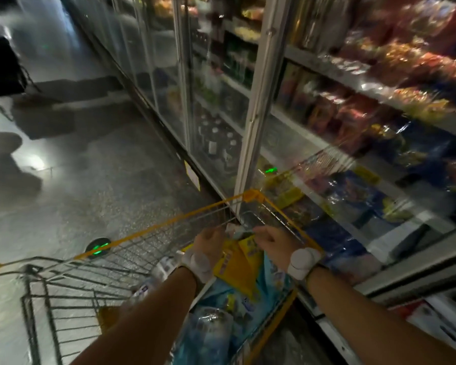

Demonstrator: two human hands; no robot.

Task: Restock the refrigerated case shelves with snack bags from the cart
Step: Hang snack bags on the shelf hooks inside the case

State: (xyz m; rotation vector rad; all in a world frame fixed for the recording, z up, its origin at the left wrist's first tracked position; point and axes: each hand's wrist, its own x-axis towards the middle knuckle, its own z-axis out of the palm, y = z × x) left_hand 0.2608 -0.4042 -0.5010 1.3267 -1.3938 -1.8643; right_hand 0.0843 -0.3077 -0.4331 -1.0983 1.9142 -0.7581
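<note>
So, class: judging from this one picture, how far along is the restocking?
Done: the case shelves already hold many bags, though blur hides any gaps. In hand: both the left hand and right hand reach into the cart at a yellow snack bag; the grip is unclear. Left: blue bags remain in the cart.

The wire cart holds yellow and blue snack bags.
</note>
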